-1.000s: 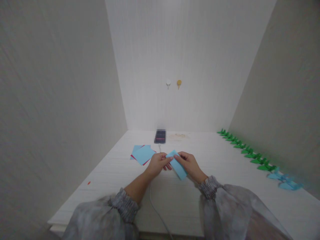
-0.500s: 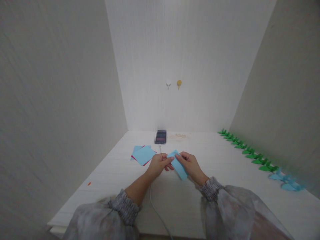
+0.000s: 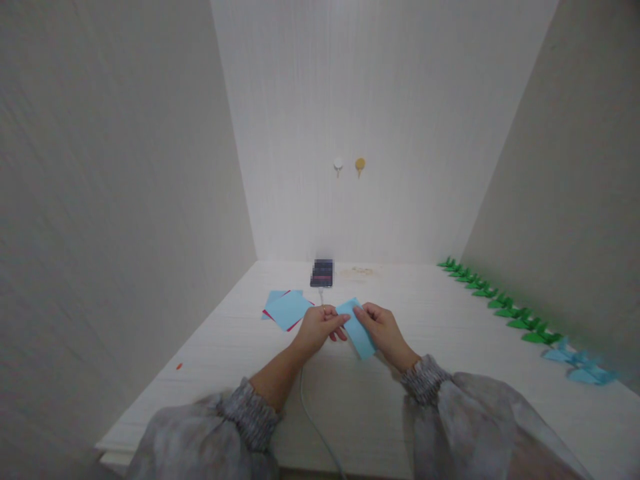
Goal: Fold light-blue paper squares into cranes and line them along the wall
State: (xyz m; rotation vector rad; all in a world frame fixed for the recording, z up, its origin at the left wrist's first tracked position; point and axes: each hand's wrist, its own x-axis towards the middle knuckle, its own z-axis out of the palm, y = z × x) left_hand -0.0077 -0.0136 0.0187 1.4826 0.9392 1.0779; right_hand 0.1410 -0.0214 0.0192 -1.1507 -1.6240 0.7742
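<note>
A light blue paper (image 3: 361,338), folded into a narrow strip, is held between my two hands above the table. My left hand (image 3: 319,327) pinches its upper left edge, the thumb lying on top. On the other side, my right hand (image 3: 384,330) grips the strip's right edge with the thumb pressed on its face. The strip slants, with its lower end hanging toward me. Just left of my left hand lies a loose stack of square sheets (image 3: 287,310), light blue with red edges showing.
A phone (image 3: 322,273) with a white cable (image 3: 315,423) lies at the back of the white table (image 3: 225,353). Green folded paper figures (image 3: 505,310) and light blue ones (image 3: 590,372) line the right side. Two hooks (image 3: 360,164) are on the back wall. A small orange scrap (image 3: 179,366) lies left.
The view has shifted very slightly. Both hands keep their hold on the folded blue paper, and the strip's face turns a little more toward me.
</note>
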